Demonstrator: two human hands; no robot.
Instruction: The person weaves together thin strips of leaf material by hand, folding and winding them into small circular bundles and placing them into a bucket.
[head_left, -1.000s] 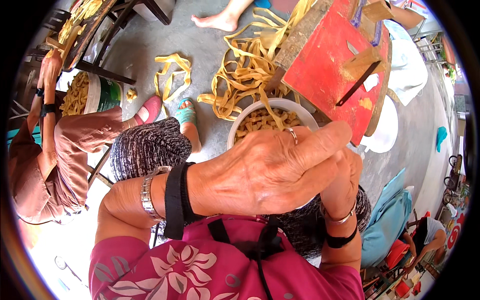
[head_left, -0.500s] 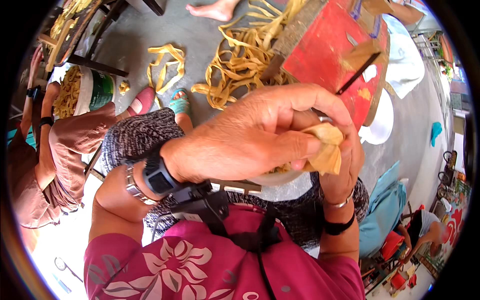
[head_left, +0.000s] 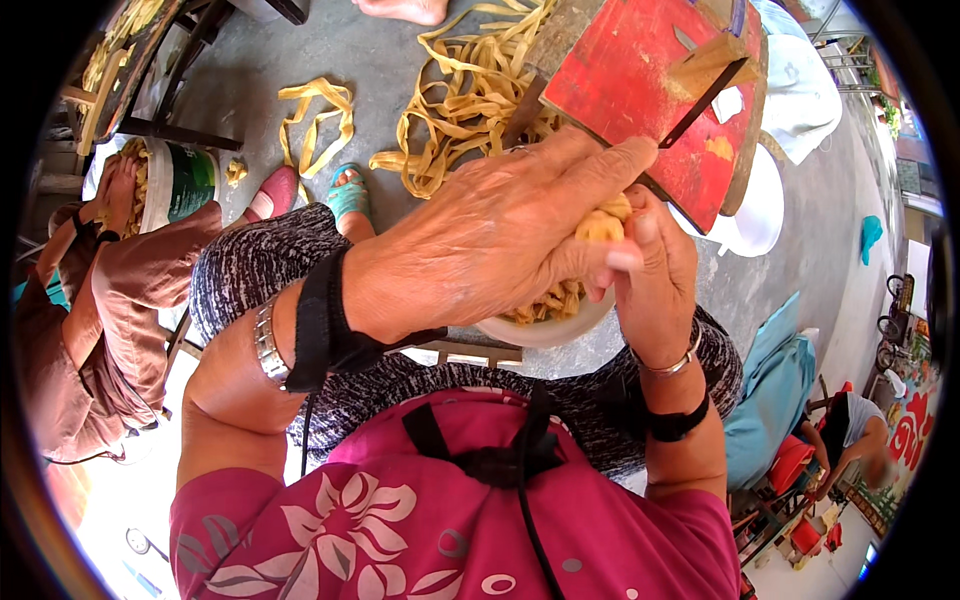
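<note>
Close together over my lap, both hands work on a small tan-yellow piece (head_left: 602,224), which looks like a soft strip folded into a bundle. My left hand (head_left: 480,230) reaches across from the left, its thumb and fingers closed on the piece and hiding part of it. From the other side my right hand (head_left: 660,270) pinches the same piece between thumb and fingers. Just below them is a white bowl (head_left: 548,334) holding several small folded tan pieces (head_left: 545,304), partly covered by my left hand.
Beyond my hands stands a red-topped board (head_left: 610,80) with an upright dark blade (head_left: 705,103). Long tan strips (head_left: 455,110) lie heaped on the grey floor. A seated person in brown (head_left: 130,290) reaches into a white-and-green bucket (head_left: 185,185) at left.
My left hand has turned over, its back now upward, and moved a little left with the piece. The piece looks more compact. More of the bowl shows. The person at left has reached into the bucket.
</note>
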